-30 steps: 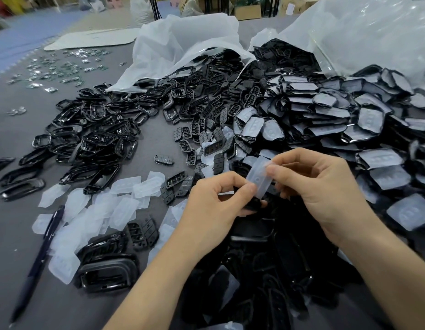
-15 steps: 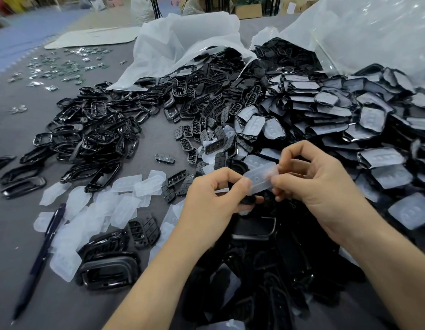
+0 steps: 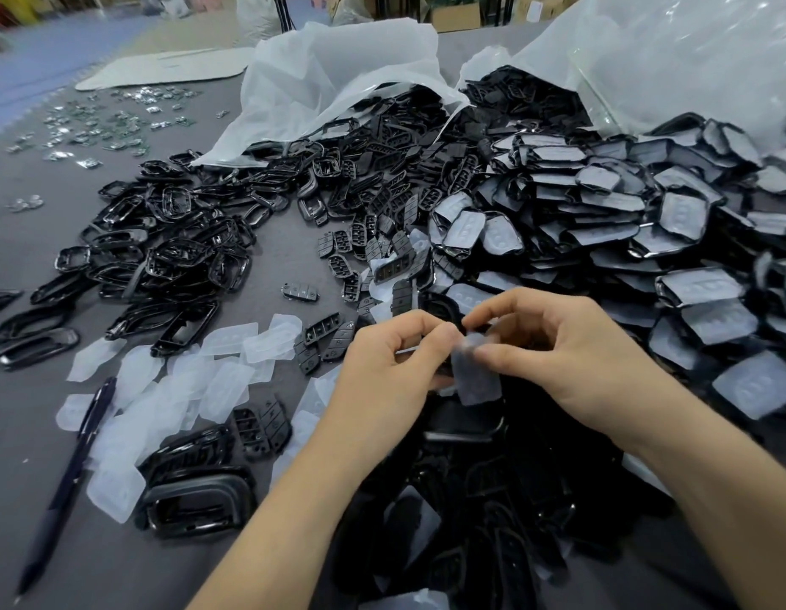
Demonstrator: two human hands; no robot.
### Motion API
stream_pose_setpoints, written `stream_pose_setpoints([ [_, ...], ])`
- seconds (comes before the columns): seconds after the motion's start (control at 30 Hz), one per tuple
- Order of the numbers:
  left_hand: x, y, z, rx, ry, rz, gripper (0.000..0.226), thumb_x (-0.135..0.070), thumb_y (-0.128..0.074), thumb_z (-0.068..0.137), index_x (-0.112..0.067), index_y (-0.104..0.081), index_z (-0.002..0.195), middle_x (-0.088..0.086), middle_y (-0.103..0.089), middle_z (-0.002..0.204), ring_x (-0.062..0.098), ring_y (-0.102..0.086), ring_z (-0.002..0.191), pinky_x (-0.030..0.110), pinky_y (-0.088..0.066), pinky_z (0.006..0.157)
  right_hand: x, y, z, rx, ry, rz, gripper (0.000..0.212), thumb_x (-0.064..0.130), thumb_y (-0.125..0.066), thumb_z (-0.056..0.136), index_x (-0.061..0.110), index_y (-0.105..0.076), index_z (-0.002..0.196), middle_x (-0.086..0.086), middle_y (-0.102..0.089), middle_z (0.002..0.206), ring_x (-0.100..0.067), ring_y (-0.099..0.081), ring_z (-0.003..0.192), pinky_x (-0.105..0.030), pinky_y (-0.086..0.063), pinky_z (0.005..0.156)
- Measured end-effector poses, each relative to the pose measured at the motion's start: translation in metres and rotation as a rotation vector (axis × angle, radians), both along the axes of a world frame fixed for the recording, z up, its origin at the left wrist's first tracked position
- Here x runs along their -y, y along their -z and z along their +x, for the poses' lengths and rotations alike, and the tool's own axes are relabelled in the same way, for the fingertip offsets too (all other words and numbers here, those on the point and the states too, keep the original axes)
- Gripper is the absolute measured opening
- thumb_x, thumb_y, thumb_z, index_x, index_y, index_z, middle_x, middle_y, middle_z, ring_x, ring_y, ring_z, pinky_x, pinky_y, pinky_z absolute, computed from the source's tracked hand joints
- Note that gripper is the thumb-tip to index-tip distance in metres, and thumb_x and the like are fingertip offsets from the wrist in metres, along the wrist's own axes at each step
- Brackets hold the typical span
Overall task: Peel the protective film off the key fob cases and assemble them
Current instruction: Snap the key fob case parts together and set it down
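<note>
Two hands at work, the left hand [image 3: 382, 367] and the right hand [image 3: 571, 358], one sheet of film [image 3: 477, 383] between their fingers [image 3: 514, 354]. One pen [image 3: 70, 477] lies near left on the worktop [image 3: 285, 239]. Two bags at the far side: one white bag [image 3: 338, 72], one clear bag [image 3: 690, 59]. One pale board [image 3: 162, 70] far left. Black frames [image 3: 171, 257] left, film-covered shells [image 3: 646, 213] right, button pads [image 3: 365, 239] between, peeled films [image 3: 184, 380] and metal bits [image 3: 109, 121]: each too many to count.
</note>
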State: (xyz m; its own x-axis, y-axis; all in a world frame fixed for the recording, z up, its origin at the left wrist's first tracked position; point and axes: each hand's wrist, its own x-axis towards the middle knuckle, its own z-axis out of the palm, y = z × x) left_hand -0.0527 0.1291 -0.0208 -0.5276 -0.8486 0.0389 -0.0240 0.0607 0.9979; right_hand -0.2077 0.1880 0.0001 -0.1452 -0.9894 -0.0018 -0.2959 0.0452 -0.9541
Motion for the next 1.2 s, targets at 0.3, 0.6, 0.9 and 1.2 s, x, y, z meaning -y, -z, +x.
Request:
stream_pose_setpoints([
  [0.3, 0.0, 0.0, 0.002, 0.016, -0.077, -0.009, 0.022, -0.012, -0.057, 0.082, -0.031, -0.055, 0.092, 0.026, -0.067, 0.084, 0.048, -0.064, 0.079, 0.066, -0.05, 0.081, 0.001, -0.004, -0.005, 0.113, 0.167, -0.052, 0.011, 0.012, -0.07, 0.079, 0.02, -0.071, 0.071, 0.009, -0.056, 0.053, -0.004, -0.044, 0.048, -0.012, -0.037, 0.048],
  [0.6, 0.001, -0.004, 0.002, -0.133, -0.044, 0.085, 0.055, 0.011, -0.048, 0.093, -0.035, -0.049, 0.123, 0.013, -0.074, 0.094, 0.027, -0.073, 0.086, 0.033, -0.059, 0.073, 0.001, -0.007, -0.009, 0.289, 0.219, -0.121, 0.016, 0.002, -0.066, 0.083, 0.015, -0.07, 0.075, 0.001, -0.064, 0.063, -0.008, -0.053, 0.054, -0.016, -0.043, 0.047],
  [0.9, 0.002, -0.005, 0.003, -0.226, -0.201, 0.206, 0.025, 0.006, -0.054, 0.091, -0.017, -0.045, 0.097, 0.01, -0.072, 0.078, 0.021, -0.073, 0.075, 0.027, -0.057, 0.061, -0.004, -0.006, -0.002, 0.433, -0.057, 0.1, 0.011, 0.022, -0.07, 0.063, 0.015, -0.074, 0.071, 0.0, -0.066, 0.068, -0.006, -0.057, 0.06, -0.015, -0.047, 0.054],
  [1.2, -0.005, -0.003, -0.009, -0.36, -0.203, 0.411, 0.014, 0.006, -0.046, 0.094, -0.008, -0.048, 0.096, 0.018, -0.069, 0.09, 0.025, -0.069, 0.078, 0.034, -0.059, 0.072, 0.0, -0.002, 0.006, 0.575, 0.096, -0.029, 0.011, 0.02, -0.069, 0.063, 0.013, -0.073, 0.07, -0.009, -0.068, 0.078, -0.017, -0.067, 0.077, -0.026, -0.058, 0.072],
])
